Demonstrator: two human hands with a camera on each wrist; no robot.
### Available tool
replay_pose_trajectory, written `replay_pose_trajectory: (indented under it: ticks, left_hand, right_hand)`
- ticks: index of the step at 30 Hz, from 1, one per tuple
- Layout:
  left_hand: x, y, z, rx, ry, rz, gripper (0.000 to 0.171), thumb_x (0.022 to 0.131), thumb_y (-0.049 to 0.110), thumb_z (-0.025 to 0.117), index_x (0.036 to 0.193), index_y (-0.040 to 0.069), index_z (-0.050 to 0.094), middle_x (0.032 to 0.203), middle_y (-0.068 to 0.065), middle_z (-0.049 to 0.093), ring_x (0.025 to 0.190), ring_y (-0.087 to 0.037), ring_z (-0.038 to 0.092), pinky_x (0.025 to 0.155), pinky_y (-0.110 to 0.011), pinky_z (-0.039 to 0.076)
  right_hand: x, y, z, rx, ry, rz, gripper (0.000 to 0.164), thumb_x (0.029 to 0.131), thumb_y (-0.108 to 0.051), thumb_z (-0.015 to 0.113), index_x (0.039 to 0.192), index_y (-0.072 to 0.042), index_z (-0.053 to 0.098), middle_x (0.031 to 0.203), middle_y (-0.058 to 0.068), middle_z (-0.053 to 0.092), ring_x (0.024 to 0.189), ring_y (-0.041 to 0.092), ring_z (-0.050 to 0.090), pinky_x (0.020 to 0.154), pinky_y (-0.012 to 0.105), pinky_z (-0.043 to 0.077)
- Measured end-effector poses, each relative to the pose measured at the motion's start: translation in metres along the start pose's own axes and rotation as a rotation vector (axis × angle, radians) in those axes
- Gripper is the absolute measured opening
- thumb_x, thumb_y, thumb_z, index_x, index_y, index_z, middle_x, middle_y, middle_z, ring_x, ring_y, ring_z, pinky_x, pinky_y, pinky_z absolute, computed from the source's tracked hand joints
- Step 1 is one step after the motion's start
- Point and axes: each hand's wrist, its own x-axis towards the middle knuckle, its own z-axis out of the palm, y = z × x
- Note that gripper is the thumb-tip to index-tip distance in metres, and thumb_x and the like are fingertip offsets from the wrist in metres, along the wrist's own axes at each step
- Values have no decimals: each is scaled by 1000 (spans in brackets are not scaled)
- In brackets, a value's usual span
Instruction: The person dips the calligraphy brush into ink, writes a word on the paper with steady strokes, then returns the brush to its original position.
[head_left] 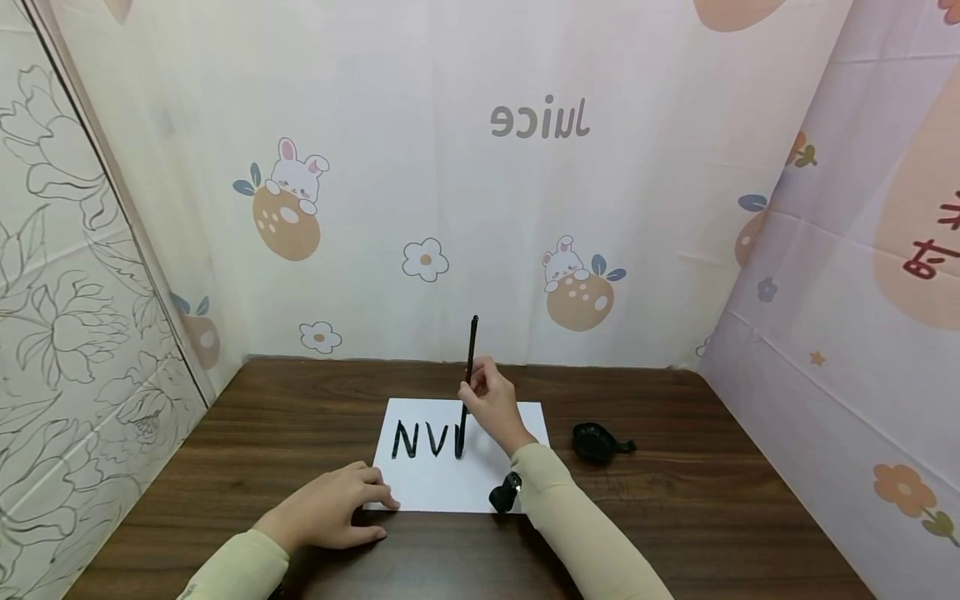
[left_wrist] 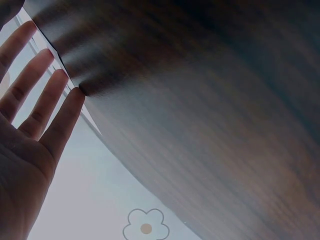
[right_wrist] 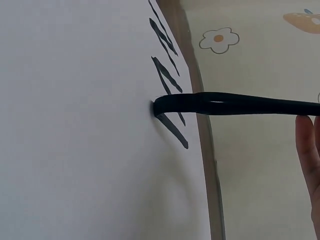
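Head view: I see a white sheet [head_left: 450, 490] flat on the tabletop [head_left: 712, 517], black strokes [head_left: 404, 439] across its upper half.
Right grip [head_left: 492, 404]: fingers closed in a pinch around the dark brush [head_left: 472, 343].
Brush: nearly upright over the sheet, its bent tip touching the paper at the rightmost strokes.
Left grip [head_left: 337, 504]: fingers loosely extended, fingertips at the sheet's lower-left edge, grasping nothing.
Black dish [head_left: 595, 442]: right of the sheet, just beside it.

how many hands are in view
2: the left hand at the near left corner of the paper, the right hand holding the brush against it.
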Motion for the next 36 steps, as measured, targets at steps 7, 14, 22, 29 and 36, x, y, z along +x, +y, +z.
replay_pose_trajectory:
  ticks: [7, 14, 22, 29, 36]
  left_hand:
    - [0, 0, 0, -2, -7, -4, 22, 86, 35, 77, 106, 27, 74, 102, 14, 58, 93, -6, 53, 77, -28, 51]
    - [0, 0, 0, -4, -2, -3, 22, 86, 35, 78, 106, 27, 74, 102, 14, 59, 93, -6, 53, 77, -28, 51]
    - [0, 0, -1, -2, 9, 15, 22, 86, 34, 78, 106, 27, 74, 102, 13, 59, 92, -6, 53, 77, -28, 51]
    - [0, 1, -1, 3, 15, 21, 22, 85, 34, 78, 106, 27, 74, 101, 13, 59, 92, -6, 53, 77, -28, 51]
    - [1, 0, 1, 2, 3, 8, 23, 85, 35, 78, 106, 28, 74, 102, 14, 59, 92, -6, 52, 77, -27, 50]
  right_hand:
    - [-1, 0, 0, 14, -15, 5, 19, 91, -4, 63, 108, -7, 54, 82, -1, 52, 74, 14, 54, 64, 26, 50]
    - [-1, -2, 0, 18, -14, 11, 19, 91, -5, 63, 108, -8, 54, 81, -1, 52, 75, 13, 55, 65, 27, 50]
    - [4, -3, -5, 37, 19, 14, 18, 92, -6, 63, 107, -9, 53, 82, 0, 53, 73, 14, 55, 60, 27, 51]
    - [9, -7, -15, 31, 70, 8, 20, 92, -6, 63, 107, -11, 52, 83, 1, 53, 75, 16, 55, 60, 28, 50]
    - [11, -5, -21, 29, 106, 19, 19, 93, -7, 62, 109, -11, 52, 84, 1, 53, 71, 15, 55, 56, 28, 51]
